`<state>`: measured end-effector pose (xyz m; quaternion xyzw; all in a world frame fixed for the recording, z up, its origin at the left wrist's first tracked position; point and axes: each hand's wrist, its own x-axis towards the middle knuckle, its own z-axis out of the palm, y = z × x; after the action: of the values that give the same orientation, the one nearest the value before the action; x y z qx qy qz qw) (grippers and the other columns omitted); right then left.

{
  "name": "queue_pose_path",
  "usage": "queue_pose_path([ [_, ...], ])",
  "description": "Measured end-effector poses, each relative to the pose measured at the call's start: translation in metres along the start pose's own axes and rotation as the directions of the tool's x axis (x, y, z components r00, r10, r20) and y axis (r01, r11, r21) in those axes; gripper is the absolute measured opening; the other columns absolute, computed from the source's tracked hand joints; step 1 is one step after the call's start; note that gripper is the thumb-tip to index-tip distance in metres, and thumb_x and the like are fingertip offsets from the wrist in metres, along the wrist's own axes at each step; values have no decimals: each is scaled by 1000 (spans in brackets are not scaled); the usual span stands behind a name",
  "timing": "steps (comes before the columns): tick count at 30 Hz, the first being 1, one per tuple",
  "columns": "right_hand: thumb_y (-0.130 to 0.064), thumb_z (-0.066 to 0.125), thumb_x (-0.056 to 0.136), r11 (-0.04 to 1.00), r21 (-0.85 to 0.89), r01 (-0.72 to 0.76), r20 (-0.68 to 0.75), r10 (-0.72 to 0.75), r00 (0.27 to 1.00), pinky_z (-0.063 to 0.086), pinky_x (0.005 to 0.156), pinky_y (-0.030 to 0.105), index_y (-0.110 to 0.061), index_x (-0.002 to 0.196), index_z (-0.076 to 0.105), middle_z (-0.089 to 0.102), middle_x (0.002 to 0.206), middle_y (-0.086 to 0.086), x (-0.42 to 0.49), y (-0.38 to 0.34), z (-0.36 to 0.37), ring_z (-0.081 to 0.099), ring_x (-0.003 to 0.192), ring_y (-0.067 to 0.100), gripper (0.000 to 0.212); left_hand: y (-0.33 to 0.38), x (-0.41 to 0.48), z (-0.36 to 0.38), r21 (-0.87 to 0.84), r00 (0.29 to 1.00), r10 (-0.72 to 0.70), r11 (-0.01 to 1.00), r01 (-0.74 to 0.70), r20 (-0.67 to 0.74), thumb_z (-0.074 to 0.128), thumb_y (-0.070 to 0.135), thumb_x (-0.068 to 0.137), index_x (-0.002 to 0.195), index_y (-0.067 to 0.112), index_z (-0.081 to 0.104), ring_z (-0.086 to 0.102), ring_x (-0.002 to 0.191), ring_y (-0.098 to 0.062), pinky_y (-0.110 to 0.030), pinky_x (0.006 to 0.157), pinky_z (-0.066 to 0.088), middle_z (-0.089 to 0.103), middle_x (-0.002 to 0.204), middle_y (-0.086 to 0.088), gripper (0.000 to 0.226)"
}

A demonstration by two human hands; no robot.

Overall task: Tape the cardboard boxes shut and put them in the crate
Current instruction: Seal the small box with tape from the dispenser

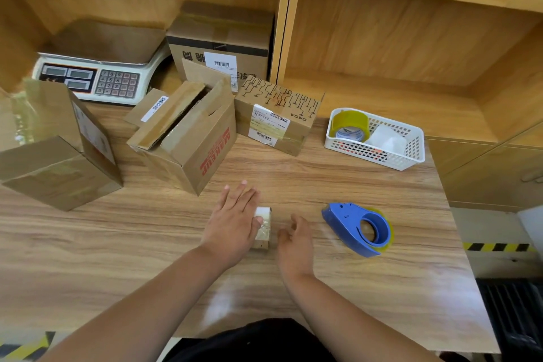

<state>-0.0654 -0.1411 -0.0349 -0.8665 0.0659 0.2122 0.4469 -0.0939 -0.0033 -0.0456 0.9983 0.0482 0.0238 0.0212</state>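
We see a small taped cardboard box (263, 229) lying on the wooden table (293, 173), near its front edge, right between our two hands. Our left hand (233, 223) lies flat against the box's left side, fingers straight and spread and pointing away from us, with the thumb tip resting on the box's top. It grasps nothing; it only touches. Our right hand (295, 239) sits just beside the box on its right, fingers loosely curled and holding nothing. We cannot tell whether it touches the cardboard.

To the right of our right hand, apart from it, a blue tape dispenser (357, 228) lies on the table with a yellowish roll in it. Further back on the right stands a white basket (379, 156) holding a roll of tape (351, 125) and a pale roll (388, 138) beside it.

Behind the left hand stands an open box with red lettering (188, 138), its flaps up. To its left is a closed box (58, 156), and to its right a box with shipping labels (277, 117). At the back we see a larger box (220, 38) and a weighing scale (97, 73)
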Motion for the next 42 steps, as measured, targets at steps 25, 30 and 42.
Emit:
queue_pose_path([
  [25, -35, 71, 81, 934, -156, 321, 175, -294, 940, 40, 92, 19, -25, 147, 32, 50, 118, -15, -2, -3, -12, 50, 105, -1, 78, -31, -11, -9, -266, 984, -98, 963, 55, -151, 22, 77, 83, 130, -4, 40, 53, 108, -32, -40, 99, 30, 58, 119, -19, 96],
  [30, -50, 68, 68, 964, -172, 204, 167, -175, 970, 50, 84, 33, -41, 115, 44, 56, 101, -13, -8, -3, -3, 56, 91, 4, 53, -28, -30, 4, -502, 990, -113, 854, 140, 84, 23, 98, 56, 143, 7, 32, 42, 124, -23, -32, 102, 30, 48, 133, -9, 126],
  [42, -51, 76, 70, 835, -298, 463, 361, -351, 864, 37, 100, 34, -26, 134, 43, 48, 121, -12, 32, -18, -19, 35, 110, 7, 76, -43, 8, -7, -761, 949, 102, 625, 174, 300, 48, 95, 42, 150, 28, 16, 25, 131, -5, -27, 110, 24, 30, 139, 13, 132],
])
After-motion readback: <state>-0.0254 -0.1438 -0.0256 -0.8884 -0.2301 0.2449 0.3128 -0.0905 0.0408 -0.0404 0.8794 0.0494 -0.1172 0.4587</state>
